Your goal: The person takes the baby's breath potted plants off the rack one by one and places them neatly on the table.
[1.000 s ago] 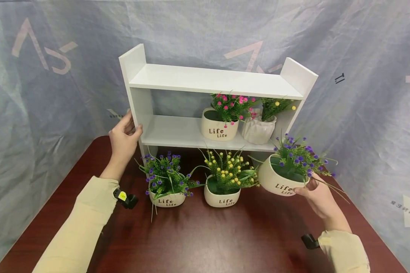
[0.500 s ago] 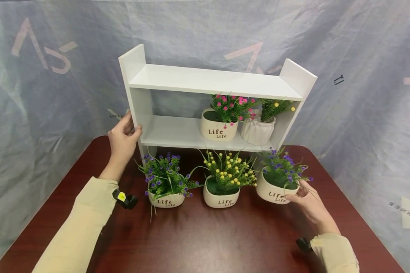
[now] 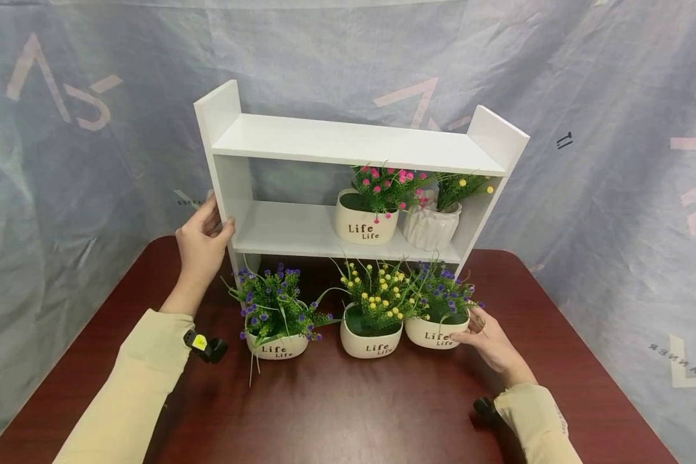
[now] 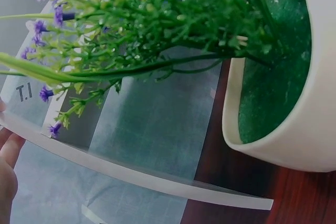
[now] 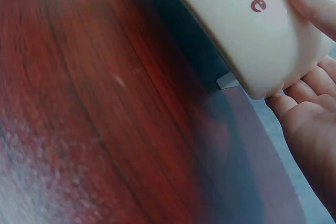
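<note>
My left hand (image 3: pixel 200 245) grips the left side panel of a white two-tier shelf (image 3: pixel 348 138), thumb at its front edge. With my right hand (image 3: pixel 493 345) I hold a cream oval pot (image 3: pixel 432 335) of purple artificial flowers by its right end, thumb on the lettered front. In the right wrist view this pot (image 5: pixel 252 40) is close over the table, fingers around its end. Directly left of it in the head view stands a matching pot (image 3: pixel 371 346) with yellow flowers. Farther left is another purple-flowered pot (image 3: pixel 278 349), large in the left wrist view.
On the shelf's middle board (image 3: pixel 290 225), toward the right, are a cream pot (image 3: pixel 364 227) with pink flowers and a ruffled white pot (image 3: pixel 432 230) with yellow ones. The dark red table (image 3: pixel 325 412) runs back to a grey printed cloth (image 3: pixel 336 58).
My right hand has carried the purple-flowered pot left and down, from the shelf's right side to beside the yellow-flowered pot, and it is less tilted. The left hand keeps its hold on the shelf.
</note>
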`<state>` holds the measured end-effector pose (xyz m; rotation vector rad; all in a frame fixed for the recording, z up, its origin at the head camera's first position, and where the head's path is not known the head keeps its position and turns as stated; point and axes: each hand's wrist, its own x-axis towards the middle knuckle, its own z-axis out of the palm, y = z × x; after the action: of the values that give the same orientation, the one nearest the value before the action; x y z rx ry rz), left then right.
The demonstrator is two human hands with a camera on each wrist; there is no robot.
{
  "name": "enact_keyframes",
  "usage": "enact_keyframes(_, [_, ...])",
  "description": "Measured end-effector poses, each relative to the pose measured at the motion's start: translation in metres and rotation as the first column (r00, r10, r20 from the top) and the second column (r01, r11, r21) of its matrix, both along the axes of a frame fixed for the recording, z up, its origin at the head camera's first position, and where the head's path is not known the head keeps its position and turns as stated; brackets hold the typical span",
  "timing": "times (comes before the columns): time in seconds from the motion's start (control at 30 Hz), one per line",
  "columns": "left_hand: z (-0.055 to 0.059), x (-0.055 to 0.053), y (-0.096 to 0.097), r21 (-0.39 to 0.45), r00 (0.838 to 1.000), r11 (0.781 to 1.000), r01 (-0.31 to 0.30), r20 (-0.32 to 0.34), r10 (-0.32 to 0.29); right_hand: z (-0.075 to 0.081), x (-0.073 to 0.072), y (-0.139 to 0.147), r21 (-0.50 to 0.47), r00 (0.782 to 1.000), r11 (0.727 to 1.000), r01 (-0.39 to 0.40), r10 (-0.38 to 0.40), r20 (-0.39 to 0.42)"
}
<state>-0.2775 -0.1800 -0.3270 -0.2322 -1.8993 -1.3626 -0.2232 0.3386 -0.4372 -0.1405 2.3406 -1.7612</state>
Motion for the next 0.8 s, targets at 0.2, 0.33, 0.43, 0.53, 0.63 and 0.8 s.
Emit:
enact_keyframes(0.2, [-0.003, -0.002, 0.0, 0.003, 1.0, 1.0, -0.003, -0.015, 0.004, -0.008, -0.001, 0.0, -0.035, 1.0, 0.999, -0.019, 0.018, -0.011])
enact_keyframes(0.33, [-0.004, -0.003, -0.001, 0.009, 1.0, 1.0, -0.002, -0.019, 0.002, -0.014, -0.001, -0.002, -0.084, 0.998, 0.996, -0.028, 0.023, -0.059])
enact_keyframes(0.43, [-0.003, -0.002, -0.001, 0.013, 1.0, 1.0, -0.002, -0.025, 0.002, -0.017, -0.001, -0.005, -0.1, 0.995, 0.995, -0.029, 0.019, -0.1])
enact_keyframes(0.53, [-0.004, -0.002, -0.002, 0.019, 0.999, 1.0, -0.007, -0.031, 0.008, -0.02, -0.001, -0.007, -0.125, 0.992, 0.991, -0.053, 0.038, -0.118])
enact_keyframes(0.63, [-0.005, -0.002, -0.002, 0.024, 0.999, 1.0, -0.015, -0.028, 0.015, -0.022, 0.001, -0.008, -0.126, 0.993, 0.991, -0.052, 0.038, -0.107])
enact_keyframes(0.8, [-0.007, -0.004, 0.002, 0.034, 1.0, 0.999, -0.01, -0.022, 0.011, -0.025, 0.001, -0.004, -0.117, 0.995, 0.992, -0.036, 0.024, -0.1])
